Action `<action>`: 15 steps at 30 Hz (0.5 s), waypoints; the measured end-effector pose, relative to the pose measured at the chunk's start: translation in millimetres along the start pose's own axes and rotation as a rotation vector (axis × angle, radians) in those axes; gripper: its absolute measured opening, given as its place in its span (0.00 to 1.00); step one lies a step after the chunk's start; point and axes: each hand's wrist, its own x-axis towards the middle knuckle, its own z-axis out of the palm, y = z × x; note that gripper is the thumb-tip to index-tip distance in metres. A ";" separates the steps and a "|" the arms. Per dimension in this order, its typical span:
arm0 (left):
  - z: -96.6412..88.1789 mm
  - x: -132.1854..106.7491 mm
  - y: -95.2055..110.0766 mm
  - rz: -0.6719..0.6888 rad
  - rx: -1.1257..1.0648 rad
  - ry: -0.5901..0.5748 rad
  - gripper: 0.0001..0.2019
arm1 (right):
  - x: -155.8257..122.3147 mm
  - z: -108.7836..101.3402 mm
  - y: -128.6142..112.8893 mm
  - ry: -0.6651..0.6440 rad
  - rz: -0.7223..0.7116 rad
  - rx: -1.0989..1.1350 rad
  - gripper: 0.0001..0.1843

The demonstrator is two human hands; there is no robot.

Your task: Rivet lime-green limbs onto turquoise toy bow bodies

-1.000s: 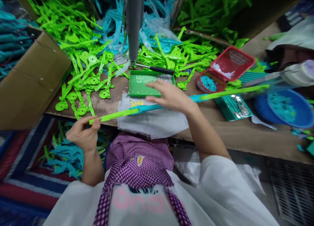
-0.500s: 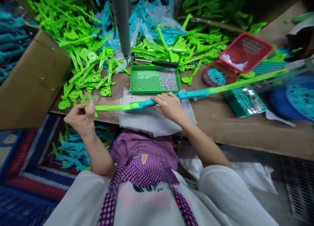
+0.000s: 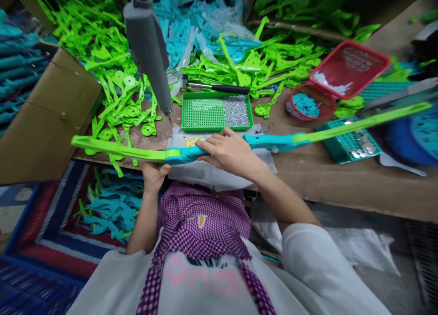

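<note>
Holding the green-and-blue strip (image 3: pixel 270 142) over the table's (image 3: pixel 294 173) near edge, with right hand (image 3: pixel 227 152) clasped round its middle and left hand (image 3: pixel 153 174) beneath its left joint (image 3: pixel 172 155), cannot tell if closed; likely light, stiff, best held mid-length.

The blue-and-green part (image 3: pixel 275 142) spans the front edge and extends over the teal box (image 3: pixel 330 148) at right. The grey driver (image 3: pixel 147 50) hangs left of the green tray (image 3: pixel 203 114), obstructing that side. The hammer (image 3: pixel 222 87) and heaped green parts (image 3: pixel 244 80) obstruct the rear. A narrow gap separates tray and red basket (image 3: pixel 297 113). Bare surface (image 3: pixel 308 180) at front right permits access below the part.
</note>
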 end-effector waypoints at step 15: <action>-9.7 -3.5 -13.8 -0.103 0.219 -0.159 0.22 | -9.4 8.1 -12.0 -0.034 0.006 0.024 0.19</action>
